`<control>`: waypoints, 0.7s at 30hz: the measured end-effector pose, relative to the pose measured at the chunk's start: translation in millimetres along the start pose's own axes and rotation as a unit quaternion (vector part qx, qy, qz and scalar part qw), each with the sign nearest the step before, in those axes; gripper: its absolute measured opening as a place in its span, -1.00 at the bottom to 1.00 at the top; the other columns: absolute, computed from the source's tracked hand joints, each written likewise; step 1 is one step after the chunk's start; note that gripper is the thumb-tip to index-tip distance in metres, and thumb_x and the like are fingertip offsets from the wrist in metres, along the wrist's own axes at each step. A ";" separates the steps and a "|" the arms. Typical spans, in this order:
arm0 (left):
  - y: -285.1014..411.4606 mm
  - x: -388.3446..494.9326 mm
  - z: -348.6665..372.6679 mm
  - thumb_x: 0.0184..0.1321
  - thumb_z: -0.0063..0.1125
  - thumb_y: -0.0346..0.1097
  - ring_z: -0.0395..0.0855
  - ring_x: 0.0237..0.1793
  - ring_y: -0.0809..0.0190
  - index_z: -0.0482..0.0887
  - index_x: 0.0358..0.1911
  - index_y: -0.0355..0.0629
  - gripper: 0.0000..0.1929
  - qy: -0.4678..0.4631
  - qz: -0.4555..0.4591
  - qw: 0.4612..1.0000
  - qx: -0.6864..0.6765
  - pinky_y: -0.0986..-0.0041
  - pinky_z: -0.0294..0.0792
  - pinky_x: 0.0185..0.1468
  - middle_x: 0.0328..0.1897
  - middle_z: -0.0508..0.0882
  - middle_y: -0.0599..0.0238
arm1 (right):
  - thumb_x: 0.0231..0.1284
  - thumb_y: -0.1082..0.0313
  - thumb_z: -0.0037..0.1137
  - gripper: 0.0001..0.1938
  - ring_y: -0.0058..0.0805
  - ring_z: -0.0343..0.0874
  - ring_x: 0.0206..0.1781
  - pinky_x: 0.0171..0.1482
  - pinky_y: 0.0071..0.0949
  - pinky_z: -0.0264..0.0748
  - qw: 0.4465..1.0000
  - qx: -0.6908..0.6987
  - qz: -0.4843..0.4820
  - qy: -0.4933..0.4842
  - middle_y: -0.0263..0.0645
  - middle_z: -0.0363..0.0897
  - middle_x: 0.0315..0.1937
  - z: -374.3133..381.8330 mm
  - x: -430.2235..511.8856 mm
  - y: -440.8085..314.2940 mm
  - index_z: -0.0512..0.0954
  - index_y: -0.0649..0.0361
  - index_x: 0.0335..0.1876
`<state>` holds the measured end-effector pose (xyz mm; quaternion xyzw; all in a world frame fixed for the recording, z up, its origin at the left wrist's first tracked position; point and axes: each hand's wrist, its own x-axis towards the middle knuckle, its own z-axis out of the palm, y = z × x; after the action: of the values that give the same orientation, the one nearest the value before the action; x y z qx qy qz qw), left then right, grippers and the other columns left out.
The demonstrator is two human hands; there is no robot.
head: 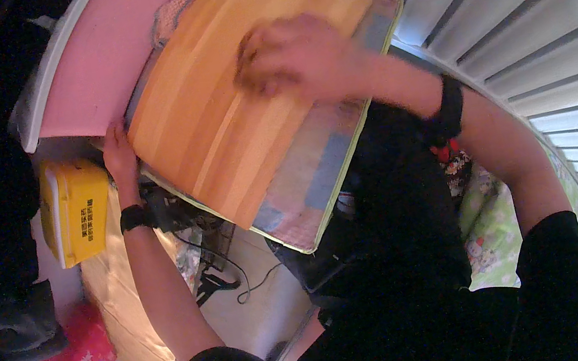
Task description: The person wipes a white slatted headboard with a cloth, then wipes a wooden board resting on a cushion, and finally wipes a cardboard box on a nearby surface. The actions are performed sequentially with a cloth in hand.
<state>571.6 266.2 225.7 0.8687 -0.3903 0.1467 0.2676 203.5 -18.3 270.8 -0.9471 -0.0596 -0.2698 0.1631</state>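
An orange-brown wooden board point(211, 124) with striped grain lies on a patchwork pad with yellow-green piping point(332, 162). Over the middle of the board is my right hand point(298, 61), blurred, its fingers curled around a small brown item point(248, 64). What that item is cannot be made out. My left hand point(118, 149) rests against the board's left edge, its fingers close to a pink panel with a white rim point(102, 57). Whether those fingers grip the edge is unclear. Black bands circle both wrists.
White slatted railing point(506, 41) curves along the right. At left stands a yellow box with a white lid and writing point(79, 210), above a tan cushion-like item point(120, 300). A black cable point(242, 280) hangs below the pad. Green patterned fabric point(494, 243) lies at lower right.
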 end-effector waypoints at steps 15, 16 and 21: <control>10.5 -2.5 -0.3 0.50 -0.20 -0.01 0.67 0.05 -0.21 0.67 0.10 -0.02 -0.60 -0.008 -0.057 0.997 0.052 0.07 0.47 0.14 0.03 0.73 -0.02 | 0.34 0.02 0.09 -0.67 -0.02 0.48 0.30 0.24 0.26 0.39 0.970 -0.187 0.156 -0.020 -0.23 0.50 0.21 58.8 140.2 57.0 0.59 -0.23 0.16; 14.5 -3.2 -3.7 0.50 -0.19 0.00 0.66 0.03 -0.22 0.67 0.10 -0.01 -0.60 -0.022 -0.081 0.996 0.038 0.06 0.47 0.13 0.02 0.72 -0.04 | 0.33 0.01 0.10 -0.69 -0.02 0.48 0.30 0.23 0.27 0.39 0.977 -0.147 0.140 -0.061 -0.24 0.51 0.20 66.4 149.5 39.9 0.62 -0.25 0.13; 19.2 -2.0 -7.8 0.50 -0.18 0.00 0.67 0.02 -0.23 0.66 0.10 -0.03 -0.60 -0.035 -0.055 0.997 0.042 0.08 0.47 0.12 0.01 0.72 -0.05 | 0.24 0.04 0.14 -0.72 -0.08 0.50 0.28 0.21 0.20 0.41 0.991 -0.012 -0.068 -0.118 -0.24 0.54 0.17 89.2 134.2 -63.2 0.68 -0.26 0.03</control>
<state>555.4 261.3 237.8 0.9036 -0.3448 0.1178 0.2251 348.4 74.9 288.0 -0.9679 -0.1397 -0.1677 0.1243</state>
